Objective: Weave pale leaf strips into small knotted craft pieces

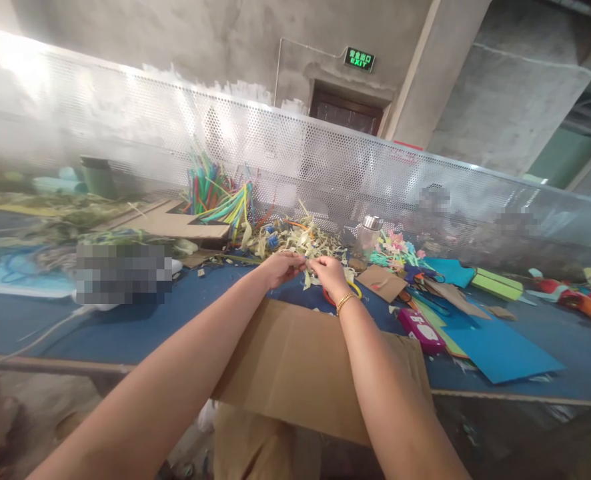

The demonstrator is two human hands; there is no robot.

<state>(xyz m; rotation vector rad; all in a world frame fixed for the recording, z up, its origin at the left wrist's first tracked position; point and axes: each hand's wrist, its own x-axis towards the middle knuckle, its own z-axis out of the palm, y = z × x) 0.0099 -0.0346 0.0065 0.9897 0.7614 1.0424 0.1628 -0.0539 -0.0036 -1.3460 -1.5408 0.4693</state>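
My left hand [283, 268] and my right hand [328, 272] meet fingertip to fingertip above the blue table, both closed in a pinch. Between them is a pale leaf-like strip [306, 280], its end hanging below the fingertips; its exact kind is too small to make out. Just behind the fingers lies a heap of pale, dry, curled strips [303, 238] with blue bits [272, 240] in it. Under my forearms a flat piece of brown cardboard [295, 360] overhangs the table's near edge. A yellow and red curved item is partly hidden behind my right wrist.
Colored pipe-cleaner-like stems [215, 193] stand at the back left. A glass bottle [368, 237], pink paper-like flowers [398, 248], a magenta case [420, 331] and blue sheets [495, 343] lie rightward. A white cable [30, 340] crosses the left edge. A perforated metal screen [275, 160] borders the table behind.
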